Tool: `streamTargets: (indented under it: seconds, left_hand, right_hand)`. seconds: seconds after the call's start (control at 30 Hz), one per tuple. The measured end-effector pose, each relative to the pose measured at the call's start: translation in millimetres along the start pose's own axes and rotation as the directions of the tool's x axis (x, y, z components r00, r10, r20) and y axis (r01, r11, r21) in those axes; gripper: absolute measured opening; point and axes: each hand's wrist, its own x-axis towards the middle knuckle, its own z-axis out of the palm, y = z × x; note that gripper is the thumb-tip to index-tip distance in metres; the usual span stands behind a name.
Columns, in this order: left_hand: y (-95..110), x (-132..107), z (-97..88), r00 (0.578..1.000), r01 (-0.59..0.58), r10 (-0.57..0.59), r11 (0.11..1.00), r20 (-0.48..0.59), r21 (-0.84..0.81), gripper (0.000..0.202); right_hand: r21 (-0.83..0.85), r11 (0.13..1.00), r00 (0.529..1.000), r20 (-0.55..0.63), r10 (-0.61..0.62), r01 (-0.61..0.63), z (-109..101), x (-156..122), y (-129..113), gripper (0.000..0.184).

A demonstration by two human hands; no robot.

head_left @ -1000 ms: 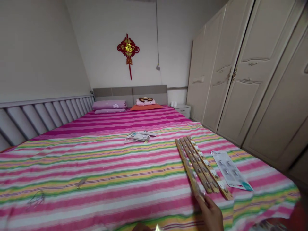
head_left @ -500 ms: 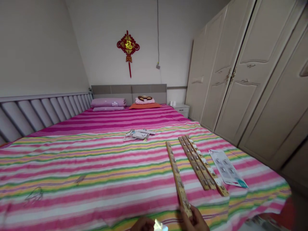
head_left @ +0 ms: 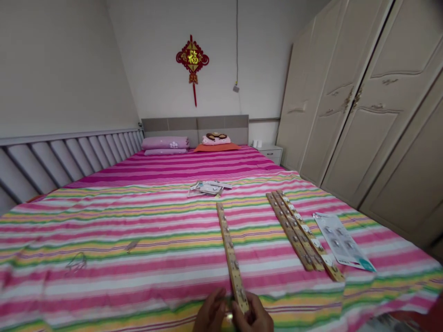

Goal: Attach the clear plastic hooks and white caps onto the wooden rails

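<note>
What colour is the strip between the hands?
The strip is light tan with silvery studs, seen in the head view.

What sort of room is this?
Looks like a bedroom: a wide bed under a pink striped sheet, a folded lilac pillow, and a tall cream panelled wardrobe.

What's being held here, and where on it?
A studded wooden strip, gripped at its near end by the right hand; the left hand sits beside it.

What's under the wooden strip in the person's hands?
Below the wooden strip is the striped bedsheet. The strip's near end sits between the left hand and the right hand. Whatever lies directly beneath the strip and hands is covered and cannot be seen.
</note>
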Motion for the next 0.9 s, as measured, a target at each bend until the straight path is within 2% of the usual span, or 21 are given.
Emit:
streamTargets:
  seconds: [0.13, 0.27, 0.37, 0.47, 0.57, 0.67, 0.73, 0.8, 0.9]
  left_hand:
    - [23.7, 1.8, -9.7, 1.0, -0.004, 0.003, 0.999, 0.005, 0.032, 0.06]
    - [41.6, 3.5, -20.0, 0.998, -0.007, 0.012, 0.997, -0.067, 0.083, 0.054]
    - [44.9, 2.0, -24.6, 0.996, -0.005, 0.013, 0.996, -0.086, 0.09, 0.05]
    - [46.9, -2.1, -23.7, 0.993, -0.057, 0.075, 0.98, -0.09, 0.188, 0.046]
    - [53.3, -4.4, -16.6, 0.968, -0.192, 0.242, 0.884, -0.066, 0.426, 0.038]
    - [59.8, -1.6, -6.5, 0.922, -0.303, 0.387, 0.747, -0.017, 0.591, 0.025]
    - [60.9, 2.7, -1.3, 0.907, -0.331, 0.42, 0.694, 0.014, 0.639, 0.015]
    - [59.8, 7.9, 0.8, 0.907, -0.342, 0.419, 0.671, 0.044, 0.658, 0.004]
    - [58.9, 14.8, -2.2, 0.918, -0.351, 0.383, 0.671, 0.1, 0.653, 0.007]
  right_hand:
    - [-0.049, 0.996, 0.993, 0.095, -0.066, 0.071, 15.2, 1.2, -21.9, 0.044]
    - [-0.136, 0.987, 0.962, 0.268, -0.05, 0.089, 22.7, 4.4, -43.7, 0.029]
    - [-0.107, 0.987, 0.944, 0.322, -0.076, 0.116, 23.3, 3.8, -46.7, 0.027]
    - [-0.006, 0.992, 0.917, 0.381, -0.118, 0.13, 17.2, 1.2, -38.8, 0.038]
    - [0.042, 0.991, 0.91, 0.392, -0.135, 0.129, 5.0, 2.2, -30.8, 0.041]
    - [0.059, 0.988, 0.931, 0.333, -0.153, 0.142, -7.2, 14.0, -33.4, 0.036]
    - [0.064, 0.984, 0.935, 0.309, -0.177, 0.165, -11.2, 28.2, -41.7, 0.032]
    - [0.065, 0.978, 0.919, 0.332, -0.21, 0.2, -9.9, 44.8, -52.5, 0.027]
    - [0.075, 0.962, 0.87, 0.413, -0.271, 0.264, 1.8, 67.9, -66.7, 0.022]
